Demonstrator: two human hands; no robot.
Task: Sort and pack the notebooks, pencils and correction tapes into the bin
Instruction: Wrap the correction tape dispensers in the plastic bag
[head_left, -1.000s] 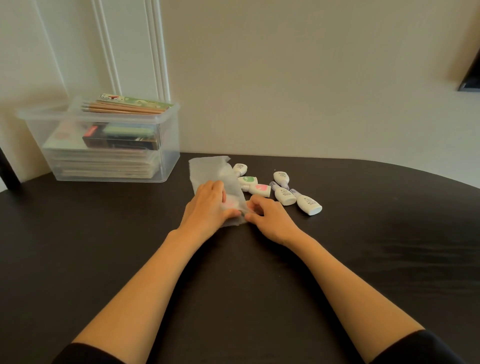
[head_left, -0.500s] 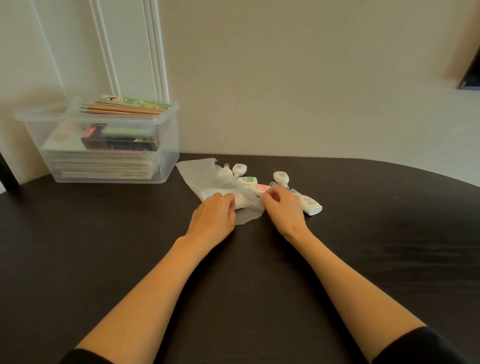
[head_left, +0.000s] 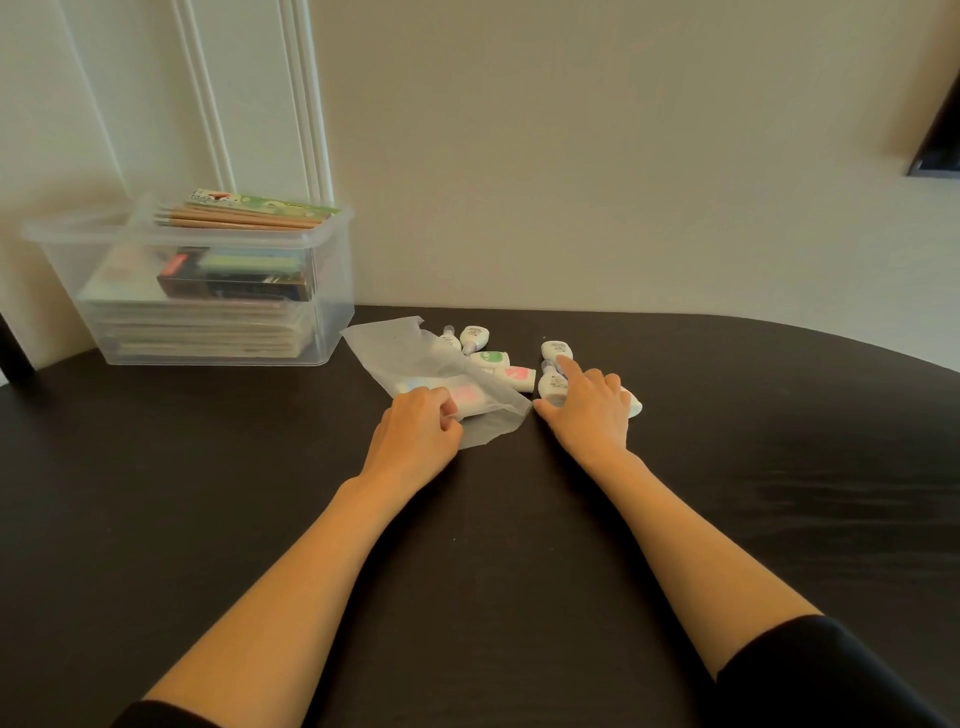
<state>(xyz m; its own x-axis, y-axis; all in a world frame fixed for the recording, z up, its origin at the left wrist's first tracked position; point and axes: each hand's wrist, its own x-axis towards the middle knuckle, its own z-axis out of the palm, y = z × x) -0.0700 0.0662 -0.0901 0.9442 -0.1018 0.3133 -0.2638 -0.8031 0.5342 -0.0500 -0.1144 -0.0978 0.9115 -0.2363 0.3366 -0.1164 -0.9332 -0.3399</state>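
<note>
Scooping those loose correction tapes (head_left: 501, 364) into a floppy plastic bag (head_left: 410, 348) looks risky to me. The mouth could flop closed, or the two tapes inside (head_left: 460, 397) could slide back out, since only the left hand (head_left: 421, 431) pinches its near edge.

The bag lies just right of the bin (head_left: 337, 270), and the loose tapes are farther right of the bin. The right hand (head_left: 587, 410) rests on a few with spread fingers, gripping nothing. Notebooks (head_left: 208, 327) are stacked in the bin, with pencils (head_left: 239, 218) across its rim.
</note>
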